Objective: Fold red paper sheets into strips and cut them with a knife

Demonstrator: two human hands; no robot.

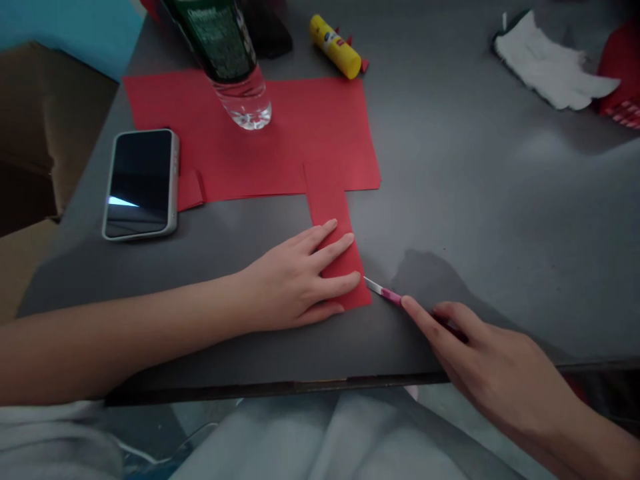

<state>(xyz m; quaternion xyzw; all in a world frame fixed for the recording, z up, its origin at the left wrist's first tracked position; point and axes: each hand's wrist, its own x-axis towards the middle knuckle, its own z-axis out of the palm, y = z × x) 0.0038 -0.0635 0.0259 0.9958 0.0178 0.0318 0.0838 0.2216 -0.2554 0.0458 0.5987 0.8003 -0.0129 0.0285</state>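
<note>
My left hand [305, 277] lies flat with its fingers spread on a narrow strip of red paper [327, 193]. The strip's far end overlaps larger red sheets [295, 140] behind it. In my right hand [490, 360] is a slim craft knife [390, 295] with a pink handle, the index finger stretched along it. The knife's pale blade points left, its tip at the strip's right edge, close to my left fingertips. Whether the tip touches the paper I cannot tell.
A water bottle [235, 73] stands on the red sheets, and a phone [140, 183] lies at left by a small red paper piece [190, 189]. A yellow glue stick [335, 47] lies behind. At far right are a white glove [547, 63] and a red object [623, 80].
</note>
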